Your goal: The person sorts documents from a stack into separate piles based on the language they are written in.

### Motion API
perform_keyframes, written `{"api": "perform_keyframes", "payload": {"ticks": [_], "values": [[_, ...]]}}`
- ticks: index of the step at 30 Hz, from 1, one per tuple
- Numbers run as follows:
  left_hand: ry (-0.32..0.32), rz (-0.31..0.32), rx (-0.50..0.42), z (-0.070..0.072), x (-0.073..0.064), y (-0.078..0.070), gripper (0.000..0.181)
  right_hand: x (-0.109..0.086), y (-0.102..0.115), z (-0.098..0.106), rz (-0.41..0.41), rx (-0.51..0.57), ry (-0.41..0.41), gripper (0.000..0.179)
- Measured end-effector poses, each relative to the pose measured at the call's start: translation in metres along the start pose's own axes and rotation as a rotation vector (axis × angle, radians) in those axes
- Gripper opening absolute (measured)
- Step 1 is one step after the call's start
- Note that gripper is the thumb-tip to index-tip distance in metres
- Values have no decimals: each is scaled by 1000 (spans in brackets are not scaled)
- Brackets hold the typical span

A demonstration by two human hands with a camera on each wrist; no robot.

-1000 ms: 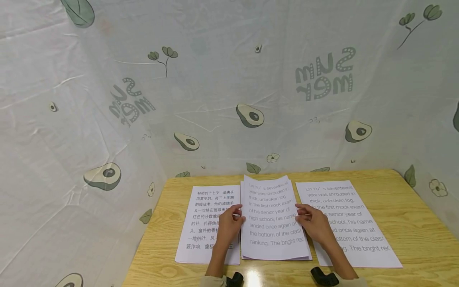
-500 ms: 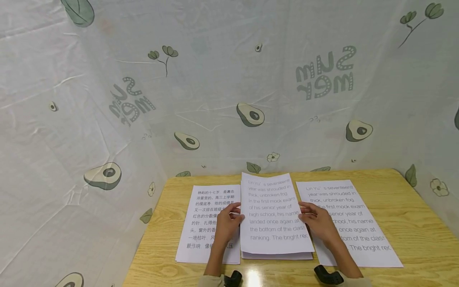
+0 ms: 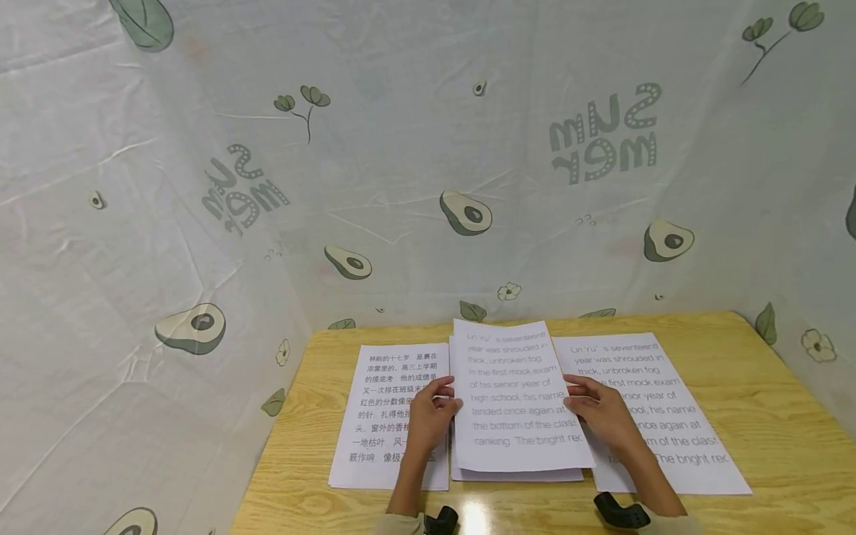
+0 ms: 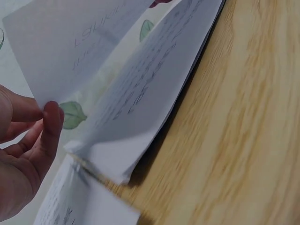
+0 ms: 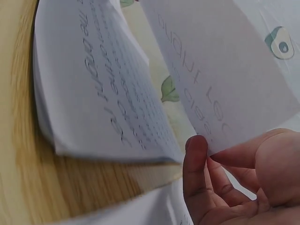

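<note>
A single sheet of paper [image 3: 515, 401] printed with English text is lifted, with a gap beneath it, over the middle paper stack [image 4: 150, 89]. My left hand [image 3: 429, 417] pinches the sheet's left edge between thumb and finger, plainly seen in the left wrist view. On the opposite edge, my right hand [image 3: 603, 413] pinches the same sheet, its fingertips meeting in the right wrist view. The stack below carries similar English print, and in the head view the sheet covers most of it.
Left of the middle lies a paper stack [image 3: 368, 416] with Chinese text, partly behind the left hand. On the right lies paper [image 3: 675, 416] with English text, partly under the right forearm. All rest on a wooden table [image 3: 789, 438] before a printed cloth backdrop [image 3: 401, 186].
Both hands have raised the sheet off the middle stack and shifted it slightly right. A gap now separates it from the stack. The side papers stay in place.
</note>
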State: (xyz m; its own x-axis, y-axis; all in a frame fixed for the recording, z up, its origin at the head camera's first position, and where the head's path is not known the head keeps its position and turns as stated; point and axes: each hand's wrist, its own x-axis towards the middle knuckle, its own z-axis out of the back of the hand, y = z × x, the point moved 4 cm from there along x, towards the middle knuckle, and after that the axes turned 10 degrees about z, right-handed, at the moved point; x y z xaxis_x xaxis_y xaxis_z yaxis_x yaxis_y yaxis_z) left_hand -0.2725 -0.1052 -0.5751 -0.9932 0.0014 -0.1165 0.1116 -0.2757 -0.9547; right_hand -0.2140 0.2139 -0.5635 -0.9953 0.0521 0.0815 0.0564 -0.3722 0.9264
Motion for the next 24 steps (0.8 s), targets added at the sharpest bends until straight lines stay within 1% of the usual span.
{"api": "perform_keyframes", "payload": {"ticks": [6, 11, 17, 19, 24], "values": [[15, 22, -42, -17, -4, -5, 43, -4, -9, 14, -6, -63, 3, 56], [18, -6, -43, -32, -7, -11, 43, -7, -15, 28, -15, -80, 6, 57], [22, 0, -32, -53, -11, -16, 43, -10, -22, 46, -45, -89, 8, 58], [20, -15, -23, -60, -12, -18, 43, -11, -25, 53, -47, -100, 7, 59], [15, -19, -27, -78, -18, -22, 43, -15, -34, 70, -55, -150, 9, 61]]}}
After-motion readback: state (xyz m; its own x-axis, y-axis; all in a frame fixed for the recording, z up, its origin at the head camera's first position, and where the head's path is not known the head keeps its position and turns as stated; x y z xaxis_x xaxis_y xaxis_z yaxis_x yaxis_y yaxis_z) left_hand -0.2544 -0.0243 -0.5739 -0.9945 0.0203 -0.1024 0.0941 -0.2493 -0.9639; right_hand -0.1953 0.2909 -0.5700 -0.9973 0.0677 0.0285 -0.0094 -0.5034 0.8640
